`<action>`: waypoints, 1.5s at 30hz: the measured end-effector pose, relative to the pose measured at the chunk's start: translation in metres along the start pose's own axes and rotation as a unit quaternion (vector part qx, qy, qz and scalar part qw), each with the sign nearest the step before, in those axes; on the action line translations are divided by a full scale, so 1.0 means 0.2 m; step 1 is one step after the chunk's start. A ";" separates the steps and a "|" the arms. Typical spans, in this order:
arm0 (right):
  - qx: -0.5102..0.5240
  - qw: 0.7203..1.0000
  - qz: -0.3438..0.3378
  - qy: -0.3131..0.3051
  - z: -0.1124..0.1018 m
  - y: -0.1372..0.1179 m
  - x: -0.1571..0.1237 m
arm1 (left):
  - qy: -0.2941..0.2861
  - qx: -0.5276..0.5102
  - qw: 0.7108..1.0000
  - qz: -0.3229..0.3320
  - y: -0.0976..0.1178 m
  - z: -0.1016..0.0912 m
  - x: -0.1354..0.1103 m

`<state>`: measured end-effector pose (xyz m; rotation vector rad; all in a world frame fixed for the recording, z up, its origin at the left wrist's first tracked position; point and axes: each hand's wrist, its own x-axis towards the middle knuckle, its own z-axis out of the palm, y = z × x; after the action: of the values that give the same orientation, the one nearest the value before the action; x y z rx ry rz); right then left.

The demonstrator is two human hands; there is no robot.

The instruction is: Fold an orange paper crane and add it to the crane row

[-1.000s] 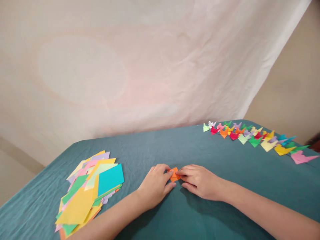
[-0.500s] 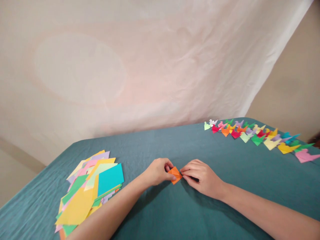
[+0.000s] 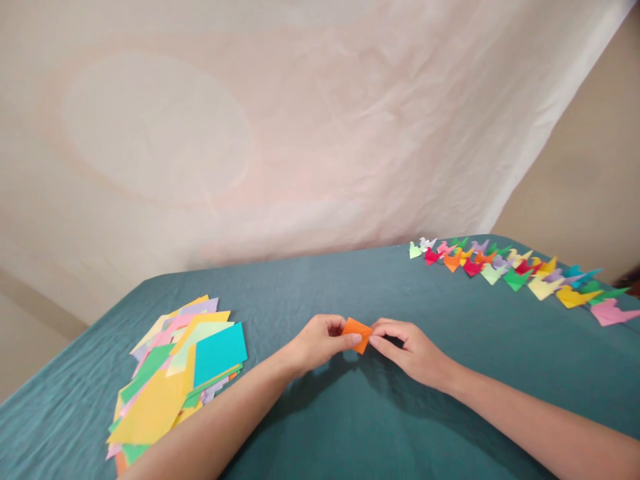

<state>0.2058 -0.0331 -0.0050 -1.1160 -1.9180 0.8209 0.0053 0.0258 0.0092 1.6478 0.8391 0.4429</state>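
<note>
Small orange folded-paper square [image 3: 358, 327] — left hand [image 3: 320, 342] pinching left side, right hand [image 3: 409, 350] pinching corner pointing right — over green cloth-covered tabletop [image 3: 295, 287], another corner pointing nearward; long axis unclear

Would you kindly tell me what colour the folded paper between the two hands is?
The folded paper is orange, as the head view shows.

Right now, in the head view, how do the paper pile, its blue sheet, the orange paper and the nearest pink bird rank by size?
1. Paper pile
2. Blue sheet
3. Orange paper and pink bird: too alike to rank, as the left hand covers some orange.
</note>
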 end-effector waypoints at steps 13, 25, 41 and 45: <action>0.072 0.997 0.033 -0.007 -0.01 0.01 0.00 | -0.030 0.007 0.999 -0.031 0.03 0.02 -0.02; 0.082 0.995 0.060 0.000 -0.01 0.01 0.01 | -0.015 0.046 0.999 -0.015 0.01 0.03 -0.02; 0.040 0.997 0.050 0.041 0.01 0.03 0.02 | 0.017 0.031 0.999 0.029 -0.02 0.05 0.00; 0.050 0.996 0.054 0.043 0.01 0.04 0.02 | 0.009 -0.004 0.999 0.030 -0.05 0.04 0.01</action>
<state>0.2071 -0.0269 -0.0121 -1.1826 -1.7393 0.9035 0.0100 0.0227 -0.0023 1.6673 0.8014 0.5041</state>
